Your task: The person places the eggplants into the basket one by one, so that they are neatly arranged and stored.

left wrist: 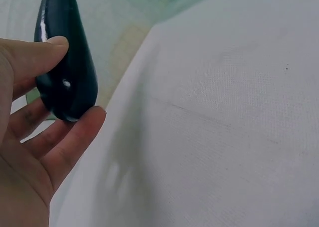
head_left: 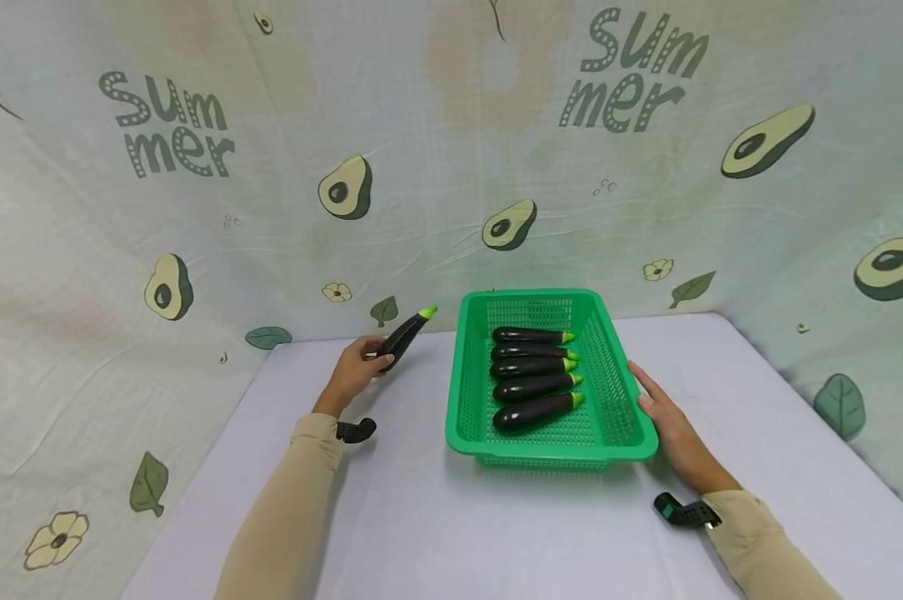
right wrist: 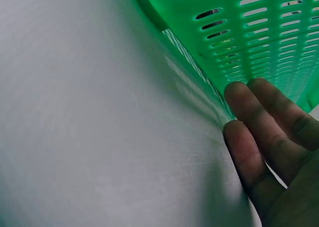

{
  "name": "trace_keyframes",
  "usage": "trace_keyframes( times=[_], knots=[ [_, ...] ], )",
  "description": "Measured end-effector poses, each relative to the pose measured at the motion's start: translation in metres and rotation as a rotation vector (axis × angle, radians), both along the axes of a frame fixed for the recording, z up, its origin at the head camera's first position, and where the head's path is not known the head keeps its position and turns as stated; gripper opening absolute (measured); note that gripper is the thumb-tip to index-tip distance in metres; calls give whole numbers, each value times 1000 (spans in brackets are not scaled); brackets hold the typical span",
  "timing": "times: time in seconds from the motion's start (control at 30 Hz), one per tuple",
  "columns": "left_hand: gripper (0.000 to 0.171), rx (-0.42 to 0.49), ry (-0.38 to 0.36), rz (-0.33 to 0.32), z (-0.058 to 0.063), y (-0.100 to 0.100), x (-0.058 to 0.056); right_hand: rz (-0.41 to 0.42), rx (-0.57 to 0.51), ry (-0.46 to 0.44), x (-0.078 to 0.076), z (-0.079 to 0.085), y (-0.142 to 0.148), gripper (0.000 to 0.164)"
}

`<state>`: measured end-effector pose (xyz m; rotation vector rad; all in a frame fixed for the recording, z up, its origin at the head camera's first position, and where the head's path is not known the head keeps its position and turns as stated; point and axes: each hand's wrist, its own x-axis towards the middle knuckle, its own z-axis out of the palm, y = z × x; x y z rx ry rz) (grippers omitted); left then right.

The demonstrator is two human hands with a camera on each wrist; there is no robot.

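Note:
My left hand (head_left: pixel 357 367) holds a dark purple eggplant (head_left: pixel 402 340) with a bright green stem end, over the table left of the green basket (head_left: pixel 552 452). In the left wrist view the thumb lies across the front of the eggplant (left wrist: pixel 70 82), and the other fingers curl behind and under its rounded end. My right hand (head_left: pixel 672 433) rests against the basket's right side. Its extended fingers touch the slotted outer wall in the right wrist view. Inside the basket, several eggplants (head_left: pixel 534 389) lie in a row, green ends to the right.
A white cloth covers the table (head_left: pixel 451 542). Behind and at both sides hangs a pale curtain (head_left: pixel 421 250) printed with avocados, leaves and lettering; the table's back edge meets it. Black bands (head_left: pixel 687 511) are worn at both wrists, over beige sleeves.

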<state>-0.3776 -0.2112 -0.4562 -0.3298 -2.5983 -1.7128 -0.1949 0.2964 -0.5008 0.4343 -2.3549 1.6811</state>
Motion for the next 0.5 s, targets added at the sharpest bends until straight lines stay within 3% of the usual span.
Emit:
trace_keyframes(
  times=[0.17,0.5],
  knots=[
    [51,89,17,8,1,2,1,-4,-3,-9,0,-2,0,53],
    [59,61,33,-36,6,11,4,-5,8,-4,-1,-1,-1,53]
  ],
)
